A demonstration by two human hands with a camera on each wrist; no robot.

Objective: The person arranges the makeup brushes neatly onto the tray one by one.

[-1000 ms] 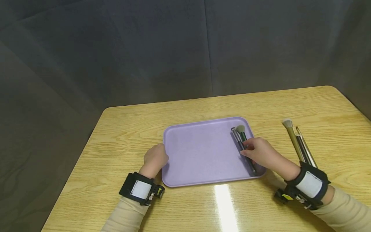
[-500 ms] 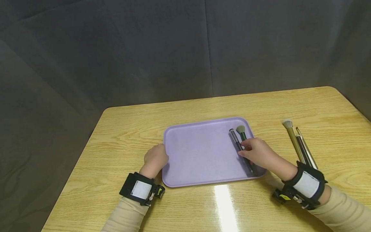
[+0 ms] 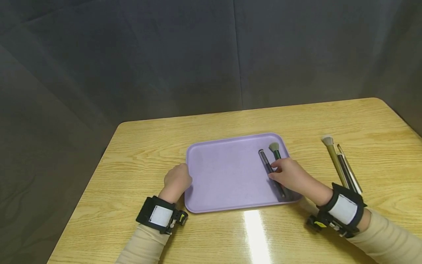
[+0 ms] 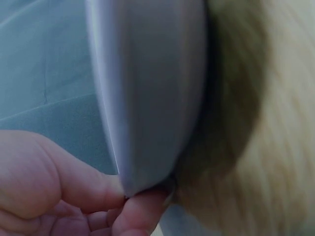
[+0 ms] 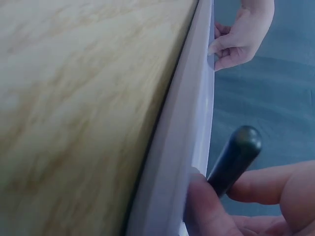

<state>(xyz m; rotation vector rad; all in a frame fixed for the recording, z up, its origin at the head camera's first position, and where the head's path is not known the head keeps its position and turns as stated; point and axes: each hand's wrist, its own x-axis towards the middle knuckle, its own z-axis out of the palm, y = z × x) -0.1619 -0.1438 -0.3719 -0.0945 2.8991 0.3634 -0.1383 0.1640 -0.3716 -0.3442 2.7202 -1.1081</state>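
Note:
A lilac tray [image 3: 227, 172] lies on the wooden table. My left hand [image 3: 178, 179] grips its left rim; in the left wrist view the thumb and a finger [image 4: 142, 211] pinch the tray's edge. At the tray's right end, my right hand [image 3: 291, 174] pinches a dark-handled makeup brush [image 3: 265, 158], tilted over the tray. The rounded handle end [image 5: 238, 150] shows between thumb and finger in the right wrist view. Just right of it lies a green makeup brush [image 3: 274, 147], its lower part hidden behind my right hand.
Several more brushes lie on the table right of the tray, among them one with a thick olive handle [image 3: 337, 163] and a slim dark one [image 3: 346, 172]. A dark cloth [image 3: 184, 58] hangs behind the wooden table [image 3: 148, 143].
My right hand has shifted slightly left, taking the dark brush away from the green one. The left hand and the tray have stayed in place.

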